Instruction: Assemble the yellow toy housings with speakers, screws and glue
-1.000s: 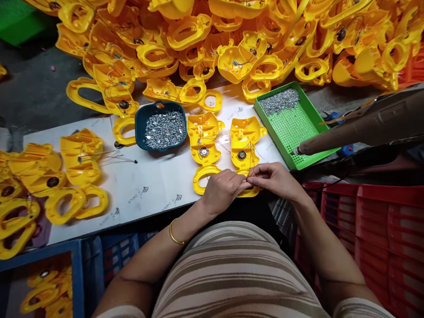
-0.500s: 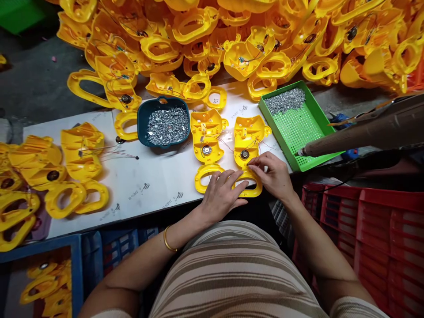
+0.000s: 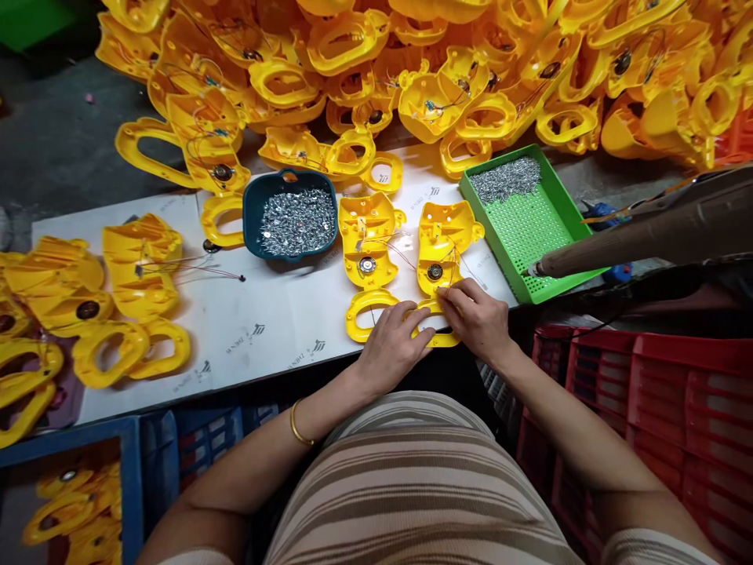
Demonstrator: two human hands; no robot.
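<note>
Two yellow plastic half-shells with loop handles lie side by side, hollow side up. The left shell [image 3: 368, 235] and the right shell [image 3: 442, 227] each hold a round speaker and thin wires. My left hand [image 3: 391, 341] lies over the right shell's handle [image 3: 444, 340], its fingers bent across the loop and holding it. At the top of that handle, just below the speaker [image 3: 434, 271], my right hand [image 3: 478, 318] is closed in a pinch. Thin wires [image 3: 457, 259] run down toward its fingertips, which mostly hide what they hold.
A dark teal bowl [image 3: 250, 227] of small screws stands left of the shells. A green perforated tray [image 3: 556, 235] with more screws is at right, under a brown pole-like part [image 3: 635, 227]. Yellow shells pile up behind; more lie left. Red crates [image 3: 676, 377] and a blue crate [image 3: 132, 471] flank me.
My right hand's fingers have drawn in closer and lower at the top of the handle. My left fingers have shifted slightly left and bent more. The shells stay nearly in place.
</note>
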